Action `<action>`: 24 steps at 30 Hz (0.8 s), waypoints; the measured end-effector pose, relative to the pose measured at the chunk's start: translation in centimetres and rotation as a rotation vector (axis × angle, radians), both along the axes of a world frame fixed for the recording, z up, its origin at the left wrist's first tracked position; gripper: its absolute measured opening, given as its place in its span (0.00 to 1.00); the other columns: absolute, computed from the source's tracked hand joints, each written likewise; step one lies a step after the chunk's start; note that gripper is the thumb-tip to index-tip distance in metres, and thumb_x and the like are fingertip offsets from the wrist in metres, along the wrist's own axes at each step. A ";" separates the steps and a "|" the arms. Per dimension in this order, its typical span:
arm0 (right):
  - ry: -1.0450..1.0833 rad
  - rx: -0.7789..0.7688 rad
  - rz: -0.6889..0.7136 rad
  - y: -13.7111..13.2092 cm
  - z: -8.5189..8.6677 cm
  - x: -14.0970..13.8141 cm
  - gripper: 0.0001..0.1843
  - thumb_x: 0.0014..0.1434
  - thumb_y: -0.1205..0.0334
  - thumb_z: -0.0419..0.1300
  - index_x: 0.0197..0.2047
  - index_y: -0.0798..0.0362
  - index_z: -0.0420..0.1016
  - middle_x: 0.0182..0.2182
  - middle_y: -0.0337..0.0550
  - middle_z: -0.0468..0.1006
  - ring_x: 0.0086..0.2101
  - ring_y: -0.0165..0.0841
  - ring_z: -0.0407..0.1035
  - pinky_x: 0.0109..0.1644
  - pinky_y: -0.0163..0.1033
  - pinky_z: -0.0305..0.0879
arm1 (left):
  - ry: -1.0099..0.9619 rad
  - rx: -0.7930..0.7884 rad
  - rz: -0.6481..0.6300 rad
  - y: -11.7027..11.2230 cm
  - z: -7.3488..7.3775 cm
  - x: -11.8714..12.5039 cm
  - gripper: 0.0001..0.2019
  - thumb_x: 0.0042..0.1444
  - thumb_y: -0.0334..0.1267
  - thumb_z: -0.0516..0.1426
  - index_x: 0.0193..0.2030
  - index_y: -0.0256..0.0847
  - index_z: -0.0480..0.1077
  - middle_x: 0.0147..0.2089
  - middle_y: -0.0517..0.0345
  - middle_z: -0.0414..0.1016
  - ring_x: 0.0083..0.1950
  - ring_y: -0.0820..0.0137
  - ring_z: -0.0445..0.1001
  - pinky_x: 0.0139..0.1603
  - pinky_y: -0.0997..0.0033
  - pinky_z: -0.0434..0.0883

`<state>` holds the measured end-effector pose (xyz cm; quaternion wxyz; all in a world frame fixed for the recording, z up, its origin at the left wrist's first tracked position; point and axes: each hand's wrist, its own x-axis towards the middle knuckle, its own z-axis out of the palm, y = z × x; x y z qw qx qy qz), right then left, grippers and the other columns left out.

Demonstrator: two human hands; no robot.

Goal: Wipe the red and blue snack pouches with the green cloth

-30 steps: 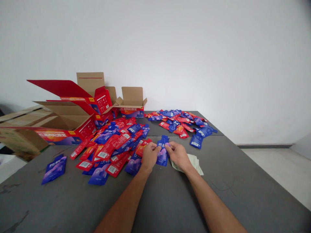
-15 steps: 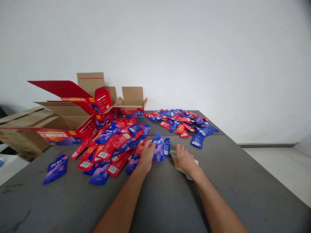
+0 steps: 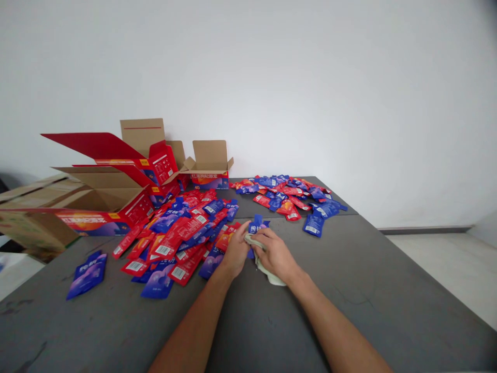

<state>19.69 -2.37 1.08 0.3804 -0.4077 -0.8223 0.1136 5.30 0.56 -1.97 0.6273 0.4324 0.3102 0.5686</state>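
My left hand is closed on a blue pouch that stands up between both hands near the table's middle. My right hand grips a pale green cloth and presses it against the pouch's front. Most of the pouch is hidden behind the cloth and my fingers; only its top with white lettering shows. Just left of my left hand lies a big heap of red and blue pouches.
A second heap of red and blue pouches lies at the far right of the grey table. Open red and brown cartons stand at the left, a smaller open box behind. One blue pouch lies alone at left.
My right hand let go of the pouch, took the cloth from the table and brought it left onto the pouch. My left hand kept the pouch throughout.
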 end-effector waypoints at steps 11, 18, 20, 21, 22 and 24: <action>0.061 0.087 -0.402 0.9 0.1 1.1 0.22 0.68 0.64 0.48 0.60 0.49 0.73 0.55 0.49 0.73 0.53 0.41 0.66 0.59 0.47 0.63 | 0.094 0.006 -0.130 -1.2 1.4 0.4 0.39 0.37 0.24 0.54 0.62 0.42 0.69 0.47 0.48 0.81 0.31 0.71 0.75 0.26 0.78 0.61; -0.070 0.064 -0.178 0.2 -0.4 -0.2 0.23 0.63 0.70 0.51 0.57 0.46 0.76 0.53 0.45 0.76 0.49 0.39 0.68 0.54 0.45 0.65 | -0.033 0.003 0.007 -0.6 1.7 -0.1 0.36 0.39 0.24 0.57 0.61 0.43 0.68 0.51 0.49 0.79 0.41 0.70 0.77 0.34 0.77 0.66; -0.098 0.043 -0.138 0.0 -0.3 -0.5 0.24 0.62 0.72 0.51 0.56 0.43 0.76 0.52 0.42 0.77 0.46 0.38 0.69 0.51 0.44 0.66 | -0.063 -0.009 0.025 -0.5 1.8 -0.3 0.36 0.40 0.25 0.58 0.60 0.43 0.68 0.51 0.49 0.79 0.42 0.69 0.77 0.37 0.76 0.68; -0.107 0.035 -0.126 -0.1 -0.3 -0.5 0.25 0.61 0.73 0.51 0.55 0.43 0.77 0.52 0.42 0.77 0.45 0.38 0.69 0.51 0.44 0.66 | -0.072 -0.014 0.035 -0.4 1.9 -0.3 0.36 0.40 0.25 0.59 0.60 0.43 0.68 0.51 0.49 0.79 0.42 0.68 0.77 0.37 0.75 0.69; -0.114 0.027 -0.119 -0.2 -0.2 -0.6 0.25 0.60 0.73 0.52 0.54 0.43 0.78 0.51 0.42 0.78 0.45 0.38 0.69 0.50 0.44 0.67 | -0.077 -0.020 0.051 -0.3 1.9 -0.3 0.35 0.40 0.26 0.59 0.60 0.43 0.67 0.50 0.49 0.79 0.42 0.68 0.77 0.38 0.74 0.69; -0.124 0.003 -0.103 -0.3 -0.2 -0.6 0.25 0.58 0.75 0.53 0.51 0.42 0.80 0.49 0.41 0.79 0.44 0.38 0.71 0.51 0.44 0.67 | -0.081 -0.022 0.095 -0.2 1.8 -0.5 0.34 0.41 0.27 0.60 0.60 0.43 0.67 0.49 0.50 0.79 0.41 0.69 0.77 0.39 0.73 0.70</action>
